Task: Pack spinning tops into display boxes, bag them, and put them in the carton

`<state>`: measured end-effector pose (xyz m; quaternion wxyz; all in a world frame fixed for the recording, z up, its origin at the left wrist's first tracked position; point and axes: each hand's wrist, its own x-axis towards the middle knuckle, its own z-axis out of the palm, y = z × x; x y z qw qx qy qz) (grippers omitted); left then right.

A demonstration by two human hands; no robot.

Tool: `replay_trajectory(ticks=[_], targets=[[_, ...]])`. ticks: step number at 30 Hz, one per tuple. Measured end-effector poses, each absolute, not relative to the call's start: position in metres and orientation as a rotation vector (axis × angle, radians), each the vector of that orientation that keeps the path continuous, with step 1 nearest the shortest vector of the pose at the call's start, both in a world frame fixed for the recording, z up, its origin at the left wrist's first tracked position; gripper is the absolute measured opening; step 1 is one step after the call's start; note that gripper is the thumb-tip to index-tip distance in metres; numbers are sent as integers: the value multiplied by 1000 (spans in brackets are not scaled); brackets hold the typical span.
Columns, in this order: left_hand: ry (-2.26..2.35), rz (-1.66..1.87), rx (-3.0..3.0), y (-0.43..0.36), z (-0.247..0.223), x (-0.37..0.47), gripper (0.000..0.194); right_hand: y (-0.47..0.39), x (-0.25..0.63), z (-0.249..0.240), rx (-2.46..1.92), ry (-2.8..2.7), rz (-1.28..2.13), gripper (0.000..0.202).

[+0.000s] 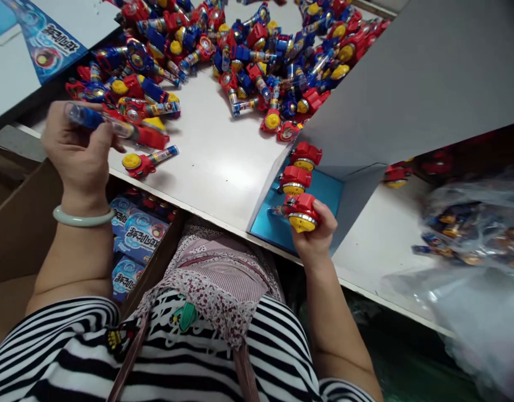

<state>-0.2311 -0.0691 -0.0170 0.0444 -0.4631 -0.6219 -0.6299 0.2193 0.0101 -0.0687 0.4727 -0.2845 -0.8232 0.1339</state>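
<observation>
My left hand point(79, 145), with a pale bangle at its wrist, grips a toy spinning-top launcher point(125, 129) by its clear tube; its red end points right. Just below lies another red launcher with a yellow top point(142, 162), flat on the table. On the right, my right hand point(318, 229) is closed on a red launcher with a yellow spinning top point(302, 214), inside a box with a blue floor point(277, 234). Behind it, two similar red launchers point(296, 178) stand in a row along the box's left side.
A large heap of red and blue launchers point(248, 56) covers the back of the white table point(206, 173). Printed blue packages point(139, 234) fill a cardboard carton point(20, 212) at lower left. Clear plastic bags point(483, 240) with more toys lie at right, beyond the box's tall grey flap point(416, 78).
</observation>
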Motion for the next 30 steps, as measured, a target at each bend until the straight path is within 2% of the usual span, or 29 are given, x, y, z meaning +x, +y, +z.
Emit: replay_trajectory(ticks=[2,5,8,14,21,24,27,30], targets=[[-1787,-2277,-1379,-60,-17,-208,42,12,222,-69,-715,-2003,340,71],[-1661,-2572,-1440,-50,-24,-178,33,14,225,-73,-728,-1920,305,74],[-1605,-2718,-1612,-45,-29,-158,27,14,225,-77,-698,-1868,268,74],[-1515,-2907,-1774,-41,-38,-138,25,12,221,-78,-676,-2027,415,73],[-1625,-3043,-1897,-48,-52,-115,32,16,213,-88,-698,-2136,446,73],[-1659,-3061,-1904,-55,-51,-100,33,2,224,-59,-855,-2182,416,73],[-1558,-2954,-2016,-63,-44,-73,34,-26,226,-22,-894,-2018,467,87],[-1278,-2677,-2357,-72,-33,-35,20,-49,209,-2,-862,-1919,672,99]])
